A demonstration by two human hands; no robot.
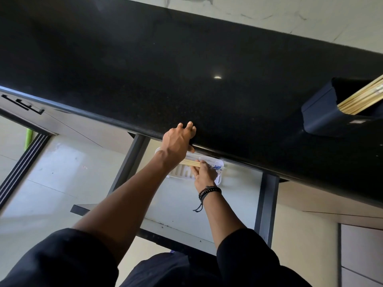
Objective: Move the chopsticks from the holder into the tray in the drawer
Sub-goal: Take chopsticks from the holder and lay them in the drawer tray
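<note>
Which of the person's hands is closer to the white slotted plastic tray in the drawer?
Right. The right hand is over the white slotted plastic tray, holding light wooden chopsticks there; the left hand grips the black countertop edge above it.

1. Kitchen (domestic by the look of it). A black polished stone countertop (145, 69) runs just above the right hand (204, 175) gripping chopsticks (189, 163).
2. The grip sits in a white slotted tray (219, 162) inside an open drawer (267, 204).
3. Up and right of the grip, a dark holder (323, 112) with more chopsticks stands on the counter.
4. Beyond is a white veined wall (269, 15), with cabinet fronts (360, 255) lower right.
</note>
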